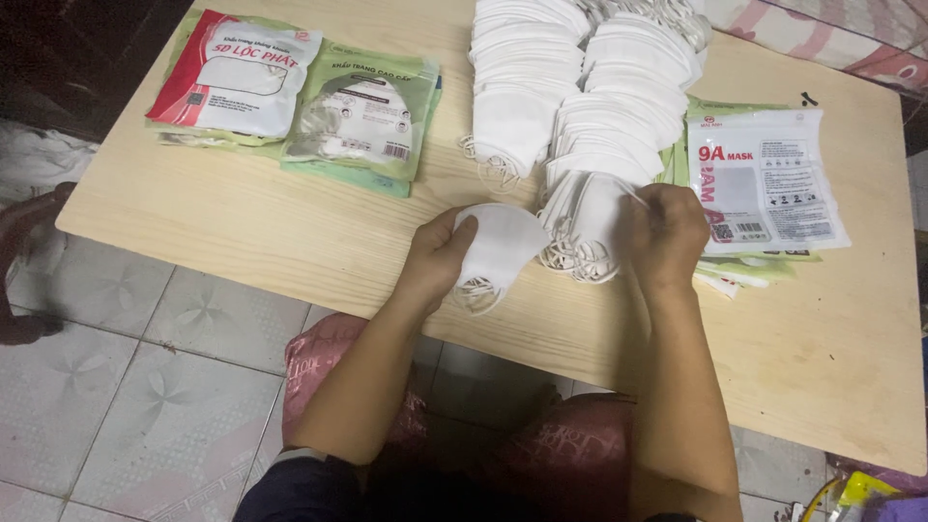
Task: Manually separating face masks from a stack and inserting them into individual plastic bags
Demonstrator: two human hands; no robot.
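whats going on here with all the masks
A person sits at a low wooden table sorting white face masks. The left hand holds one folded mask, while the right hand rests on the fanned mask stacks. Printed mask packets lie at the far left and at the right.

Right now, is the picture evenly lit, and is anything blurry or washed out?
Head view: light falls unevenly, bright on the white masks and wooden table, dim at the top left corner and near the lap. The mask stacks look washed out, folds hard to separate. Left hand and right hand look slightly soft.
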